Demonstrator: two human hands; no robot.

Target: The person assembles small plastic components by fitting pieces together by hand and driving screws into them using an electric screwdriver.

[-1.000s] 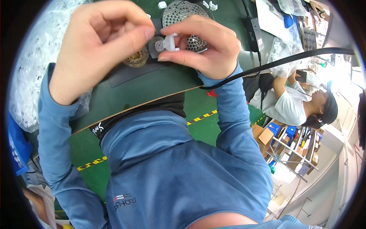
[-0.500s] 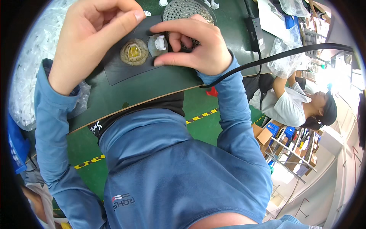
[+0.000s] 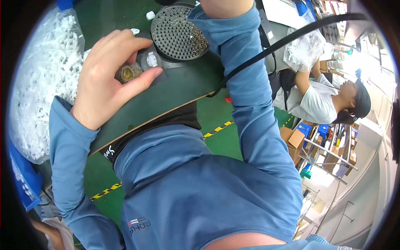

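My left hand (image 3: 108,79) is open, its thumb and forefinger spread on either side of a small clear block (image 3: 144,62). On that block sits a little white plastic part (image 3: 151,60). Partly hidden behind the left hand's fingers is a round translucent piece with a yellowish middle (image 3: 128,73). Both pieces rest on a dark flat plate (image 3: 160,77) on the green bench. My right forearm reaches forward past the round tray, and only the wrist (image 3: 227,7) shows at the top edge. The right hand itself is out of the picture.
A round dark tray with holes (image 3: 173,35) holds many small screws (image 3: 198,43). Left lies a big clear bag of white parts (image 3: 46,91), above a blue bin (image 3: 25,177). A black cable (image 3: 287,43) crosses near my right arm. A co-worker (image 3: 316,100) sits at the right.
My right hand has left the clear block and gone forward, out of the picture. My left hand has come down beside the block, its fingers spreading. The view has shifted slightly.
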